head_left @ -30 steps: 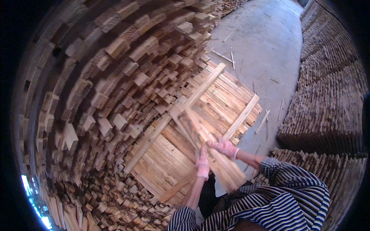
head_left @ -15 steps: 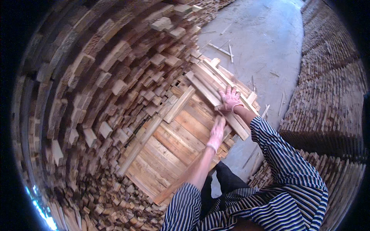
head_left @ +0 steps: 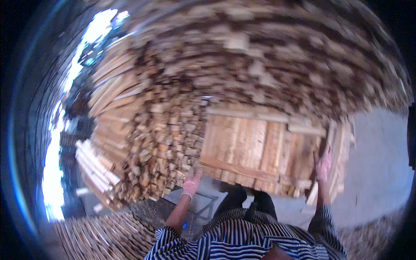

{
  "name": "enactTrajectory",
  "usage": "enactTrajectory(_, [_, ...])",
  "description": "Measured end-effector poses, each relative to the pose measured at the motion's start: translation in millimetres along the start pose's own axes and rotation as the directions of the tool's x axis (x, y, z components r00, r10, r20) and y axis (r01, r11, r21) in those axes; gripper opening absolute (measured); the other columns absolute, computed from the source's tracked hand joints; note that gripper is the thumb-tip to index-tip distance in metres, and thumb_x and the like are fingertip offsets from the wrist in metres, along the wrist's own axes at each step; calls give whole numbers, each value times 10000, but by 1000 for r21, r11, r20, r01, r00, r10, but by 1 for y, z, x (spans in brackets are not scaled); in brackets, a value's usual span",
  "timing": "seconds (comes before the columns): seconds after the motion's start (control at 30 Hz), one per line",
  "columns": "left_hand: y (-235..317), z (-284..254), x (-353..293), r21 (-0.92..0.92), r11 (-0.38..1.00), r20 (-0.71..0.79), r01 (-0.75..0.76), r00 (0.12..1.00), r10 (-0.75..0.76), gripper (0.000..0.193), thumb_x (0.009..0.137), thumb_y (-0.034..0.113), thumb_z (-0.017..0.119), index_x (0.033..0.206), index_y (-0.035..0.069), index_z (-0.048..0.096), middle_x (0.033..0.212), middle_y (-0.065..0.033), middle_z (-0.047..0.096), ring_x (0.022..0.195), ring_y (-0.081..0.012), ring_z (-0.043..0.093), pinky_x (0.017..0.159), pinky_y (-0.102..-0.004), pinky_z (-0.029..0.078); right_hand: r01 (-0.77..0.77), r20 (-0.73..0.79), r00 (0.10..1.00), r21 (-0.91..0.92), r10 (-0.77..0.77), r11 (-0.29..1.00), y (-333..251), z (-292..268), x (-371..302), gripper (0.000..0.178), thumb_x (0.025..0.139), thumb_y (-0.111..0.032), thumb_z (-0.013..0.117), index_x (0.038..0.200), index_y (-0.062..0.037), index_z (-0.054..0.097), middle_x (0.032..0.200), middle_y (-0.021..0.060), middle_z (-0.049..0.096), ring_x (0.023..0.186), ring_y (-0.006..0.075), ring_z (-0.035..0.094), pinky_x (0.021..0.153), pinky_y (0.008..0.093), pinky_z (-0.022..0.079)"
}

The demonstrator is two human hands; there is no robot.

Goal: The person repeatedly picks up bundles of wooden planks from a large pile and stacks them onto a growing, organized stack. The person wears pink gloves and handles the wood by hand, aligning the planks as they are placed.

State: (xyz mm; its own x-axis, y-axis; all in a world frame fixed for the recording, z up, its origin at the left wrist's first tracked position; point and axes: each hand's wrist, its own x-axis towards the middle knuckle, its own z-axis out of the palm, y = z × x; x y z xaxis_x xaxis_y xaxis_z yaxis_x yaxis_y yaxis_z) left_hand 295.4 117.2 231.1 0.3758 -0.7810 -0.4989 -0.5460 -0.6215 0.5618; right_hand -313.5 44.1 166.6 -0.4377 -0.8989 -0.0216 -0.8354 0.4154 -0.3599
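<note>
A stack of flat wooden boards [head_left: 247,134] lies in front of me, with a wooden strip [head_left: 236,113] along its far edge and a shorter wood piece [head_left: 307,130] beside it. My right hand [head_left: 323,165], in a pink glove, rests by the upright-running strips [head_left: 340,162] at the stack's right end, its fingers stretched out along them. My left hand [head_left: 191,183], also gloved, is near the stack's front left corner, beside the cut ends of piled wood. Its fingers are smeared by motion, so its grip cannot be made out.
A high wall of piled timber [head_left: 268,56] rises behind the stack. More wood pieces [head_left: 156,147] are heaped to the left, with pale sticks [head_left: 97,167] at their outer side. Grey floor [head_left: 381,160] stretches off to the right. A metal frame [head_left: 203,206] stands near my legs.
The view has swung to the left. My hands, close together on the strips before, are now wide apart: the left has moved to the stack's other end while the right stays by the strips.
</note>
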Motion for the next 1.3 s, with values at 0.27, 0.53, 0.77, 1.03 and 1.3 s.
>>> enactTrajectory(0.27, [-7,-138,-20,151,966,-465,-207,848,255,774,937,433,692,1511,-5,411,1545,-263,419,1432,-411,406,1189,-428,333,556,-419,728,824,-543,109,-327,-210,-44,977,858,-262,815,1618,-62,233,1561,135,440,1141,250,632,993,416,523])
enactTrajectory(0.53, [18,-268,-46,573,792,-580,-212,578,575,625,940,241,694,1478,19,466,1531,-230,448,1448,-365,388,1221,-455,279,670,-747,450,645,-490,-368,-438,-328,-70,1031,836,-294,828,1621,-68,199,1539,136,438,1142,250,629,975,408,535])
enactTrajectory(0.77, [-16,-390,12,756,652,-502,55,689,523,758,931,315,699,1561,68,358,1617,-232,311,1512,-404,256,1250,-455,230,679,-753,445,637,-485,-364,-476,-333,-79,1080,816,-322,839,1624,-73,168,1519,137,436,1143,249,627,959,401,545])
enactTrajectory(1.03, [2,-403,101,725,688,-369,31,861,351,998,807,440,784,1602,116,276,1650,-234,234,1532,-443,161,1243,-565,176,735,-758,439,612,-482,-292,-512,-332,-87,1136,793,-354,853,1628,-79,134,1496,138,434,1144,249,624,941,393,558])
enactTrajectory(1.3, [-24,-407,106,533,840,-363,-102,869,336,1240,665,504,868,1629,122,187,1665,-229,198,1532,-421,200,1244,-577,140,713,-721,489,655,-491,-251,-550,-314,-83,1192,770,-387,866,1632,-85,99,1473,140,432,1146,248,622,923,385,570])
